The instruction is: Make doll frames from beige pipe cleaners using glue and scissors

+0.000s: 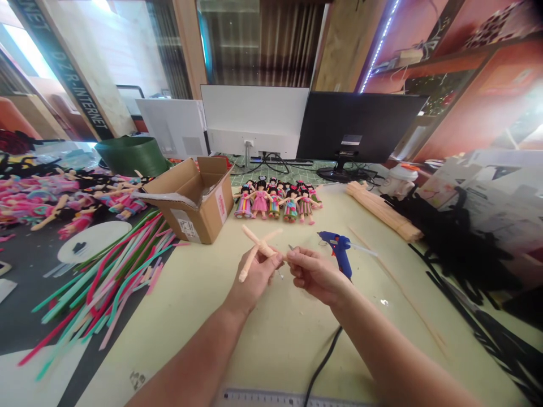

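My left hand (257,271) is closed around a beige pipe-cleaner doll body (263,247), whose fuzzy limbs stick out in a cross shape above the fingers. Close beside it, my right hand (316,271) pinches the near end of the same body, thumb against forefinger. A small grey pointed tip (291,247) shows above the right forefinger; the rest of it is hidden, so its kind is unclear. Just beyond my right hand lies a blue hot glue gun (340,251) with a clear glue stick in its back.
Finished dolls (274,203) lie in rows at the back, right of an open cardboard box (193,209). Coloured pipe cleaners (114,271) spread at left. A beige pipe-cleaner bundle (384,212) and black strips (458,243) lie right. A ruler (271,397) lies at the front edge.
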A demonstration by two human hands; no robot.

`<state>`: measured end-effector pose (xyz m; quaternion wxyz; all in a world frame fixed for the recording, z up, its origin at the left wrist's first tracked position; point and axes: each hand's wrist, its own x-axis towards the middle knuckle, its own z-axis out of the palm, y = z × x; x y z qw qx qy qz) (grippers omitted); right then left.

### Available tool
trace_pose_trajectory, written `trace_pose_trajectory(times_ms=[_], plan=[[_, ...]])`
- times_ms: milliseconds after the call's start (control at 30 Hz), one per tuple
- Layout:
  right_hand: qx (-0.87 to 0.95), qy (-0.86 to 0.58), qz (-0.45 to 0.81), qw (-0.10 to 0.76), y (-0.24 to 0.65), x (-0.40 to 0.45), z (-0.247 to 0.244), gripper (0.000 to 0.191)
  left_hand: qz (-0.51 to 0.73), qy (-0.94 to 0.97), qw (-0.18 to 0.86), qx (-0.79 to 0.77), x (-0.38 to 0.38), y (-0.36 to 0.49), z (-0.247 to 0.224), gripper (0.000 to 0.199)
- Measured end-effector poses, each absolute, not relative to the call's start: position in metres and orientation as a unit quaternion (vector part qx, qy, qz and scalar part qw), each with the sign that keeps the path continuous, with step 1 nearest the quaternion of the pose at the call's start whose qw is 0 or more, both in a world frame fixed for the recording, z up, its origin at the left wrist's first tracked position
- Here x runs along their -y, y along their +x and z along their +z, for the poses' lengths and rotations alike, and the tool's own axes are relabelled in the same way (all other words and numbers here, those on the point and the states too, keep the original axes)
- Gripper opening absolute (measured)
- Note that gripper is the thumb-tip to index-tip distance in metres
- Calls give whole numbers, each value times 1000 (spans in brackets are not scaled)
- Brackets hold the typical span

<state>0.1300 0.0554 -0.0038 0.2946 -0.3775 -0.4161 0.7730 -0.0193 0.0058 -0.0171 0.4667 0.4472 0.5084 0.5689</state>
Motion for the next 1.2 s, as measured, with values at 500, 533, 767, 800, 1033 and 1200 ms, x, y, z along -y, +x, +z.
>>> trace_pose_trajectory(times_ms=[500,533,767,800,1033,1200], plan=[[834,-551,19,18,152,-81,-25,20,630,327,509,-488,-14,-37,-12,25],[834,-551,15,15,151,-81,-25,22,631,325,508,-488,-14,-37,-11,25],[847,-530,21,-14,162,-74,-16,19,645,328,499,-477,-13,-41,-8,24],[852,-522,31,-18,165,-73,-15,19,646,328,499,-475,-13,-41,-8,24],[851,-523,44,-24,168,-68,-20,21,634,343,492,-488,-15,-43,-15,24],[845,-533,50,1,164,-70,-25,24,636,332,495,-490,-17,-46,-16,24]])
